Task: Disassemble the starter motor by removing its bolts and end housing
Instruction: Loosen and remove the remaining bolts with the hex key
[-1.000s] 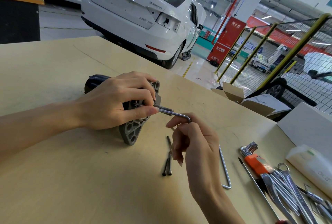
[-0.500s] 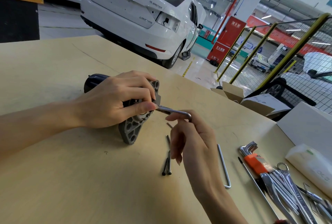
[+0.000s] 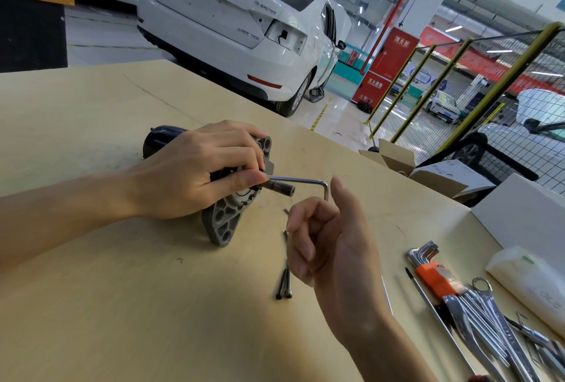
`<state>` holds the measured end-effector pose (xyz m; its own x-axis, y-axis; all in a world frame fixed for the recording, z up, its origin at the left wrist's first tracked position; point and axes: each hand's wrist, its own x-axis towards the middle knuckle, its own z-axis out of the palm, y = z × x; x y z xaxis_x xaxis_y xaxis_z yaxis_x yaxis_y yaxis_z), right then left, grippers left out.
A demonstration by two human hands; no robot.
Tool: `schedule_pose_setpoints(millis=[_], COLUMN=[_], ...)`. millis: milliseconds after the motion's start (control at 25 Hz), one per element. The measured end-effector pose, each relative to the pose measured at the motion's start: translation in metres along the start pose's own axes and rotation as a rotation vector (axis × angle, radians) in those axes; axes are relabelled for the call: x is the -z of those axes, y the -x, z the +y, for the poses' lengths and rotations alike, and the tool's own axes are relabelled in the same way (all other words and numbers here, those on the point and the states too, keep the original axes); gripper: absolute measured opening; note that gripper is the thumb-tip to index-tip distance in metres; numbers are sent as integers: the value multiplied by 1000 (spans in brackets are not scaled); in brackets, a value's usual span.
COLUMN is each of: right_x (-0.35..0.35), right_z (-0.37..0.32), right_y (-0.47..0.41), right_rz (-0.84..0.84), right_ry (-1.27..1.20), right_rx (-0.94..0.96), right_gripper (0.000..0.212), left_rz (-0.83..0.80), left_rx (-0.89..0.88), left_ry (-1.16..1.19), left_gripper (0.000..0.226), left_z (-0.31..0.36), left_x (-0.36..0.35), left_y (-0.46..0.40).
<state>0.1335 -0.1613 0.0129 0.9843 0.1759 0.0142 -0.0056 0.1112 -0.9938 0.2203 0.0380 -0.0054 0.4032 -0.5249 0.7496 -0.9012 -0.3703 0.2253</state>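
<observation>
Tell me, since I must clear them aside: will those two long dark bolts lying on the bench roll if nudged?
Probably: the two bolts look round, slim and smooth, lying loose on the flat bench. Their wider heads would likely curve the roll. They look rigid.

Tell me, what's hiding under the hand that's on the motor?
Under the left hand lies the starter motor: its black end pokes out behind, its grey housing below. The middle is covered. The hex key sticks out past the thumb.

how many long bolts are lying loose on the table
2, side by side on the table, just left of the right hand: long bolts. Their far ends pass behind the fingers; more may be hidden.
</observation>
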Motion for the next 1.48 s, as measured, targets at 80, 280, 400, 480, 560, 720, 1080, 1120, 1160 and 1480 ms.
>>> schedule_pose_setpoints(millis=[80, 280, 400, 480, 560, 720, 1080, 1120, 1160, 1480], right_x=[0, 6, 5, 4, 3, 4, 7, 7, 7, 8], right_z=[2, 1, 1, 1, 1, 0, -2, -2, -3, -2], right_y=[-2, -3, -1, 0, 0, 0, -3, -4, -4, 2], right_rz=[46, 70, -30, -99, -137, -134, -163, -160, -153, -26], right_ry=[12, 10, 38, 59, 64, 16, -16, -15, -12, 382], right_rx=[-27, -13, -57, -101, -109, -80, -136, -142, -144, 76], right_gripper=[64, 58, 68, 75, 78, 71, 63, 61, 59, 44], left_rz=[4, 6, 11, 12, 12, 4, -10, -12, -12, -30], left_rx=[-2, -15, -20, -16, -17, -20, -32, -34, -37, -31], left_ry=[-4, -11, -14, -12, -13, -21, -41, -43, -44, -40], left_gripper=[30, 32, 32, 33, 33, 30, 30, 30, 30, 32], left_z=[0, -1, 0, 0, 0, 0, 1, 1, 1, 0], left_x=[0, 0, 0, 0, 0, 0, 1, 1, 1, 2], left_y=[0, 0, 0, 0, 0, 0, 0, 0, 0, 0])
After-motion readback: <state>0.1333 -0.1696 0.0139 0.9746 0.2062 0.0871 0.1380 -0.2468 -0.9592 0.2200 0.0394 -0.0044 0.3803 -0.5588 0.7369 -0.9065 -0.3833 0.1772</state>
